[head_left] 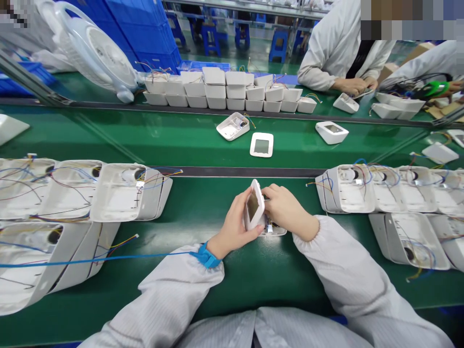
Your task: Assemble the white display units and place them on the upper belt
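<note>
My left hand [237,222] grips a white front cover with a dark display [254,203], tilted up on edge at the middle of the bench. A blue wrist strap [206,256] circles my left wrist. Behind the cover, my right hand [284,205] has its fingers bent against the back; their tips are hidden, so I cannot make out what they hold. Beneath both hands lies a white housing [277,231], mostly covered, with a bit of its inner parts showing.
Stacked white housings with loose wires stand left [118,193] and right [357,193]. On the green belt [163,140] lie an open housing [232,126], a display cover [261,145] and a finished-looking unit [331,132]. A fan [101,48] and a co-worker's hands [353,86] are beyond.
</note>
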Available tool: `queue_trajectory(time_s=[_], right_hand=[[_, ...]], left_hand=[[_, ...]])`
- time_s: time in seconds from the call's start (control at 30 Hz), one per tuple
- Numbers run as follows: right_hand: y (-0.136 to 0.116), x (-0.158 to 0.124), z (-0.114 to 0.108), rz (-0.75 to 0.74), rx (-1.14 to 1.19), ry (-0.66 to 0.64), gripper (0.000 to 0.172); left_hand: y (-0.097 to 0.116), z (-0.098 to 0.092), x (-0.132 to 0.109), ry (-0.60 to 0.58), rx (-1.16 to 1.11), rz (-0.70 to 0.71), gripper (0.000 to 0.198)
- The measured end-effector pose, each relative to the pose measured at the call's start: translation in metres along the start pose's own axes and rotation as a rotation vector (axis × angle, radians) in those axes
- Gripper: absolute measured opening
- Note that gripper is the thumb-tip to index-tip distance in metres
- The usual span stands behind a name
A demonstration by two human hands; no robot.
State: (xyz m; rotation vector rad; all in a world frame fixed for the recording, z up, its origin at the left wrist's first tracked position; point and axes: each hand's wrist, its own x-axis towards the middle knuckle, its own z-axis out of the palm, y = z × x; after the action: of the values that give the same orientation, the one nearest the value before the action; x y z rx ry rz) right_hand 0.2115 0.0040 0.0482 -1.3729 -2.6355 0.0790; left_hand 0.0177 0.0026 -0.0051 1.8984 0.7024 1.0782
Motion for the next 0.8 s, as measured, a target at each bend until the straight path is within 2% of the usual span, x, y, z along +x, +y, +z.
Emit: queue_trajectory(time_s=[0.07, 0.13, 0.27, 0.3, 0.37, 0.43, 0.57, 0.67, 0.73, 0.8], right_hand=[[0.002, 0.0, 0.003, 0.071, 0.059, -0.009, 0.01], [0.009, 0.0, 0.004, 0.15, 0.205, -0.022, 0.009], [0.038, -0.002, -0.002, 0.184, 0.731, -0.128, 0.018], [0.043, -0.002, -0.004, 0.218, 0.856, -0.112, 0.018], [0.046, -0.001, -0.006, 0.356, 1.049, 0.008, 0.02], [0.038, 0.002, -0.004, 0.497, 1.167, 0.124, 0.027], [0.007, 0.01, 0.007, 0.53, 1.232, 0.226, 0.032], [-0.004, 0.011, 0.014, 0.528, 1.053, 0.421, 0.037], [-0.003, 0.01, 0.017, 0.557, 0.879, 0.43, 0.047], [-0.001, 0.008, 0.02, 0.591, 0.773, 0.364, 0.049]], left_hand=[[0.005, -0.003, 0.003, -0.049, 0.112, 0.033, 0.094], [0.009, -0.008, 0.007, -0.168, 0.216, 0.075, 0.096], [0.013, -0.018, 0.015, -0.373, 0.352, 0.123, 0.095], [0.013, -0.02, 0.016, -0.397, 0.377, 0.12, 0.096], [0.012, -0.022, 0.017, -0.43, 0.426, 0.095, 0.101], [0.01, -0.02, 0.014, -0.444, 0.481, 0.048, 0.107], [0.013, -0.007, 0.004, -0.387, 0.557, -0.02, 0.124], [0.016, 0.005, -0.003, -0.215, 0.607, -0.048, 0.109], [0.017, 0.007, -0.004, -0.091, 0.656, -0.023, 0.097], [0.017, 0.004, -0.002, -0.042, 0.647, 0.035, 0.095]])
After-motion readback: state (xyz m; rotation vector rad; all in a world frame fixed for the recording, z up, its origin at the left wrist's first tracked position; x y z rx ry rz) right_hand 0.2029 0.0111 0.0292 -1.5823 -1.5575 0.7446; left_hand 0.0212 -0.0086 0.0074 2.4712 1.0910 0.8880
